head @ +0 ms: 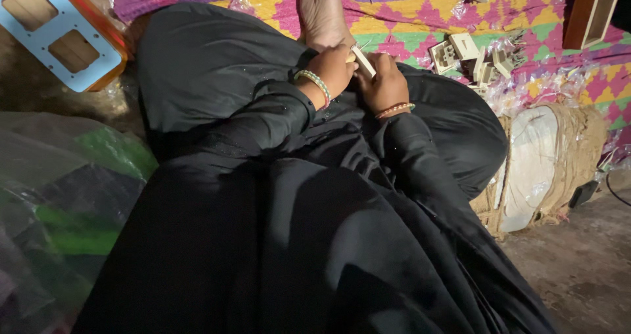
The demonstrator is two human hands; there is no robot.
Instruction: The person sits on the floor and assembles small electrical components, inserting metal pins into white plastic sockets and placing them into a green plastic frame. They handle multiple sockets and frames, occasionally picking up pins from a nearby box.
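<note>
I sit on the floor in black clothing, with my bare foot [321, 9] stretched out ahead. Both hands meet just below that foot. My left hand [334, 68], with a beaded bangle at the wrist, and my right hand [384, 84], with a thin orange bangle, together grip a small cream plastic switch part [363, 61]. The part tilts up between my fingers, and most of it is hidden by them.
Several cream plastic switch parts [468, 55] lie on a colourful patterned mat [420, 22] to the right. A burlap sack [545, 160] sits at right. A light blue cut-out plate [62, 35] lies top left, clear plastic bags [59, 202] at left, a wooden frame [591, 9] top right.
</note>
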